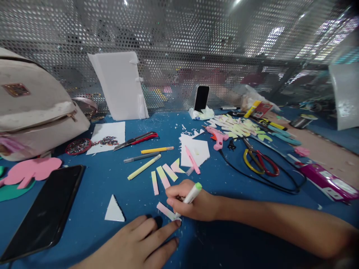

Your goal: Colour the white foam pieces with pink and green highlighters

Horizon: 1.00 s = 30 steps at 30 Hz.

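My right hand [202, 205] is closed around a white marker pen [193, 193] with a light green end, its tip down at a narrow pink strip [166, 210] on the table. My left hand [140, 241] lies with fingers apart, the index fingertip touching the strip's near end. Just beyond are a pink-and-green strip [163, 177], a second strip [155, 183], a third [170, 172] and a pointed pink-and-green piece [177, 166]. A white triangle [114, 210] rests left of the strips. Where the marker tip meets the strip is partly hidden by my fingers.
Farther back lie a yellow pen [144, 166], a red utility knife [144, 138], a pink marker [192, 160] on white foam board [202, 149], a pink glue gun [216, 137] and pliers [260, 162]. A black phone [45, 213] lies left; a pile of strips [235, 126] sits behind.
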Motion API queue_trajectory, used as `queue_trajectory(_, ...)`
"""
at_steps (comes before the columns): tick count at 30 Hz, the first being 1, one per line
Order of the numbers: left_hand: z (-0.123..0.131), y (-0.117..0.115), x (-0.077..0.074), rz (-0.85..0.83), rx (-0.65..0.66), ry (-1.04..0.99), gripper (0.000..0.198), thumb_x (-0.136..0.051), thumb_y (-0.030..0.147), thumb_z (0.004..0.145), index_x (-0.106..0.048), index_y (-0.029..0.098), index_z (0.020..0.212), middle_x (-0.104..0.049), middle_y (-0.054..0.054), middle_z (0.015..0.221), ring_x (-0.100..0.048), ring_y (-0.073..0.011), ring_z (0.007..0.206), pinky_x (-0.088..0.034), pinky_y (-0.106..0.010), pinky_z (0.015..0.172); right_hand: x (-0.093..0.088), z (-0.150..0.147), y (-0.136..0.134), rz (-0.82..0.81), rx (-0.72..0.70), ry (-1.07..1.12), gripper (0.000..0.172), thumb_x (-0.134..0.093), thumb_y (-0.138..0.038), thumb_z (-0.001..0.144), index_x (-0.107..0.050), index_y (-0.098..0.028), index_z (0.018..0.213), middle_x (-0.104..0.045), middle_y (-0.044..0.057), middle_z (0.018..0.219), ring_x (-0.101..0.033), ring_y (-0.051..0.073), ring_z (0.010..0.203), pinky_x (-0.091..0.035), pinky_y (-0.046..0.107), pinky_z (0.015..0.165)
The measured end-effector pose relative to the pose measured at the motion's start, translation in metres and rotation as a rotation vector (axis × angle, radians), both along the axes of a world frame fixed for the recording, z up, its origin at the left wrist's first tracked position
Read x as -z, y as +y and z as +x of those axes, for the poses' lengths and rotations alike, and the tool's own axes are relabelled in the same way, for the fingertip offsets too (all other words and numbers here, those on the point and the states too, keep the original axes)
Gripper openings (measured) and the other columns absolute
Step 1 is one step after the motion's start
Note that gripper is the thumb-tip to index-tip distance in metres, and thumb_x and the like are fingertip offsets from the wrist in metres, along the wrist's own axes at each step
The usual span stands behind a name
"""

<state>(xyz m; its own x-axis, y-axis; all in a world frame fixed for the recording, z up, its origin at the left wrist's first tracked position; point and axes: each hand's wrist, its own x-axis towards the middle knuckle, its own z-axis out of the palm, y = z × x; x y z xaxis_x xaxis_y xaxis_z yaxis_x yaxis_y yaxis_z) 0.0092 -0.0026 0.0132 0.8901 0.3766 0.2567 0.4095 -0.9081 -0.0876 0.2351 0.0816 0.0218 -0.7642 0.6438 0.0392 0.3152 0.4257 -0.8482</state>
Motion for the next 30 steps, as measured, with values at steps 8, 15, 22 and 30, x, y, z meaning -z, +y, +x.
queue_trajectory(8,0.0006,-0.0011,-0.0038,-0.019,-0.005,-0.023,0.04,-0.031,0.027,0.115,-0.068,0.022,0.128,-0.064,0.001,0.143,-0.056,-0.0215,0.09,-0.04,-0.036,0.086,0.0023,-0.0002,-0.0008,-0.05,0.013,0.024,0.029,-0.049,-0.031,0.089,-0.038,-0.02,0.064,-0.043,-0.004,0.057,-0.037,0.01,0.054,-0.028,0.023,0.052)
queue_trajectory(15,-0.0016,0.001,-0.0037,-0.026,0.01,0.0,0.033,-0.04,0.03,0.113,-0.067,0.022,0.131,-0.063,0.001,0.143,-0.055,-0.0214,0.089,-0.041,-0.035,0.084,0.0013,0.0003,0.0004,-0.072,-0.009,0.01,0.029,-0.049,-0.032,0.088,-0.04,-0.019,0.064,-0.045,-0.004,0.057,-0.038,0.01,0.055,-0.029,0.023,0.052)
queue_trajectory(22,0.0016,-0.0013,-0.0048,0.0,0.01,0.017,0.031,-0.045,0.03,0.111,-0.066,0.021,0.133,-0.06,-0.001,0.146,-0.053,-0.0215,0.087,-0.042,-0.035,0.082,0.0062,0.0014,0.0001,-0.031,0.01,0.031,0.025,-0.053,-0.029,0.088,-0.043,-0.019,0.067,-0.044,-0.005,0.058,-0.039,0.01,0.055,-0.03,0.022,0.053)
queue_trajectory(30,0.0,-0.0035,-0.0048,-0.014,0.0,0.035,0.033,-0.041,0.028,0.112,-0.065,0.02,0.134,-0.059,-0.001,0.148,-0.053,-0.0223,0.089,-0.041,-0.036,0.083,0.0036,0.0009,0.0004,-0.064,-0.016,0.013,0.027,-0.052,-0.03,0.089,-0.041,-0.02,0.066,-0.045,-0.005,0.058,-0.04,0.011,0.055,-0.03,0.022,0.053)
